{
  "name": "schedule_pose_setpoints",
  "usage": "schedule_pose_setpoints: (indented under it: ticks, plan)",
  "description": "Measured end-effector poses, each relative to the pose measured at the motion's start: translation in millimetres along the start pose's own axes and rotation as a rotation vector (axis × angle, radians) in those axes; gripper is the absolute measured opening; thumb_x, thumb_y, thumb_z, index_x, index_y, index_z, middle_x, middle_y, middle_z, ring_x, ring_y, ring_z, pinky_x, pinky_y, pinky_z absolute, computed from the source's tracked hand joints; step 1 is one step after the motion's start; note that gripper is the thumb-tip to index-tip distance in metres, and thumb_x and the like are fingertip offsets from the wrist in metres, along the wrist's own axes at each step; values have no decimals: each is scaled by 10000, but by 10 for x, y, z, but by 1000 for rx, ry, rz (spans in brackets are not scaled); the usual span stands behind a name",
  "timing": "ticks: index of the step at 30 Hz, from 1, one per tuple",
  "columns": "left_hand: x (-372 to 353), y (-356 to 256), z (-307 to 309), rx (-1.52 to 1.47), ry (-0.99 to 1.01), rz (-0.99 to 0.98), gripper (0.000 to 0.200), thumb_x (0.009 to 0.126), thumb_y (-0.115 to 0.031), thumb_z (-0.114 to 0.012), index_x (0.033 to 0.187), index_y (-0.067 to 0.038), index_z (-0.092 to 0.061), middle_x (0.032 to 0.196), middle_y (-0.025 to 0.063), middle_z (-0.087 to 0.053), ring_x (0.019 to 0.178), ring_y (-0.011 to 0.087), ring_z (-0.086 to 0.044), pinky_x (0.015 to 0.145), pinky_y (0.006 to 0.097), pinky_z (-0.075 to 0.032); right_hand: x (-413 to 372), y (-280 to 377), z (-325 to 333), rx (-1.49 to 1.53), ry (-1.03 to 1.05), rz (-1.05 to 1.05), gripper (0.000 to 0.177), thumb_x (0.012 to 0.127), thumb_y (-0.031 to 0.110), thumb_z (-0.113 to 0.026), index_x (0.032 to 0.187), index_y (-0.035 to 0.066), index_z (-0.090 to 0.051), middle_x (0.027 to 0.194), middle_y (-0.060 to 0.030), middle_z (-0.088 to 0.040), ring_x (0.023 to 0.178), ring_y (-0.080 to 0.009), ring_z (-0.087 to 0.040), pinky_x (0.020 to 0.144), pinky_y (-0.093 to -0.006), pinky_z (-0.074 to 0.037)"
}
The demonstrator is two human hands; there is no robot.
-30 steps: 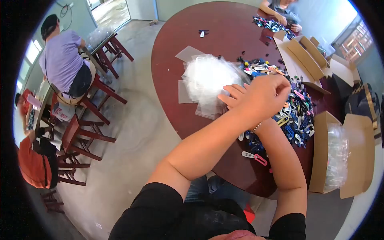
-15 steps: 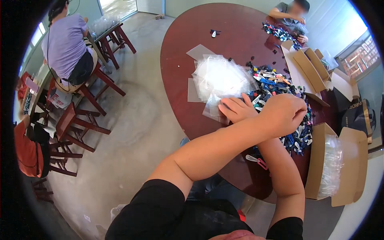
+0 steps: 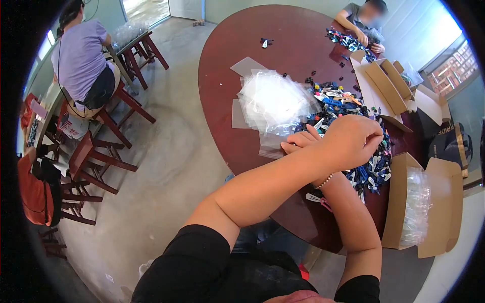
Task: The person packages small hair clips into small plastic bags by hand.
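Observation:
My forearms cross over the table, the left one on top. My left hand (image 3: 355, 143) hangs above the heap of hair clips (image 3: 336, 103), its fingers curled together in a pinch; what they hold, if anything, is hidden. Partly behind my left forearm, my right hand (image 3: 305, 139) has bent fingers at the near edge of the clear plastic bags (image 3: 275, 101). A tiny dark spot shows at its fingers, too small to name. A beaded bracelet (image 3: 325, 182) circles my right wrist. A pink clip (image 3: 326, 204) and a white one lie near that forearm.
An open carton (image 3: 399, 202) of clear packets stands at the table's right edge, with more cartons (image 3: 386, 86) behind. Across the table (image 3: 237, 45) a person (image 3: 361, 22) handles clips. Another person (image 3: 83, 55) sits at left among wooden stools (image 3: 96, 156).
My right hand has slid right off the small plastic bag, and its fingers have gone from stretched out to bent. The bracelet now shows. My left hand stays pinched, nearly in place.

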State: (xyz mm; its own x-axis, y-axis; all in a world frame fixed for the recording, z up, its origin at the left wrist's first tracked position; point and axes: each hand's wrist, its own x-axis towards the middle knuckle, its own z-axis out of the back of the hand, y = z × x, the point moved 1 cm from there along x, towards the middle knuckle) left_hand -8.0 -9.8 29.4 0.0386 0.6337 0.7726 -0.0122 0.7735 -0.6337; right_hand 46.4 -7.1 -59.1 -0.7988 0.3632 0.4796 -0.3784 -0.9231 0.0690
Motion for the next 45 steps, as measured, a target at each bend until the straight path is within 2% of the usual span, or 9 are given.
schedule_pose_setpoints:
  ticks: [7,14,21,23,26,27,29,36,45]
  plan:
    - [36,32,69,-74,30,146,65,836,-72,-639,841,-11,-661,719,68,-657,607,93,-602,566,255,-495,-14,-36,-4,-138,313,-234,214,780,204,-642,986,152,-624,1001,-1,-600,993,-189,-588,1014,-501,-363]
    - [23,42,31,-77,-2,103,74,782,-109,-656,770,-37,-642,666,122,-626,599,277,-620,562,360,-475,66,263,188,-215,46,-5,219,799,236,-600,1002,155,-589,988,-5,-594,961,-192,-579,1020,-518,-345]
    - [38,54,80,6,44,87,57,818,-86,-649,804,-31,-646,655,66,-647,562,135,-607,539,274,-481,-90,-54,-47,-259,372,-51,307,861,268,-557,1136,132,-573,1118,-85,-606,1081,-226,-558,1043,-511,-327]
    - [47,60,137,28,1,78,64,818,-90,-650,801,-28,-645,664,68,-650,569,138,-609,545,280,-483,-247,-234,-228,229,85,-470,249,894,216,-561,1108,91,-587,1133,-68,-611,1067,-234,-565,1061,-450,-329]
    - [98,106,193,58,-5,89,99,819,-118,-658,836,-20,-659,729,84,-668,623,151,-625,592,287,-495,-52,-160,426,-59,-323,-373,174,931,143,-539,1069,51,-592,1088,-70,-637,977,-249,-603,996,-402,-401]
    - [100,149,193,73,-48,129,154,814,-147,-673,883,-10,-663,764,92,-677,657,155,-634,622,288,-502,-51,-65,833,4,85,-669,181,921,61,-550,1091,4,-577,1005,-58,-652,901,-185,-623,867,-351,-473]
    - [97,243,174,84,-44,222,283,803,-208,-707,972,14,-662,816,103,-690,718,151,-644,673,285,-512,-323,-240,943,300,-62,-759,194,916,40,-558,1106,2,-574,970,-49,-650,878,-153,-618,814,-311,-478]
    - [-4,356,87,-112,610,542,285,829,-219,-708,925,49,-689,818,74,-694,727,111,-629,673,253,-504,-925,-133,1326,822,-587,-855,256,916,-3,-553,1171,-15,-565,973,-51,-651,896,-112,-613,833,-246,-482]
    - [-54,305,-19,-278,594,741,147,852,-121,-672,835,19,-714,758,36,-685,690,75,-612,660,222,-489,-1058,-142,1333,800,-909,-804,277,982,135,-519,1197,-34,-560,1060,-92,-647,986,-160,-622,910,-285,-487]
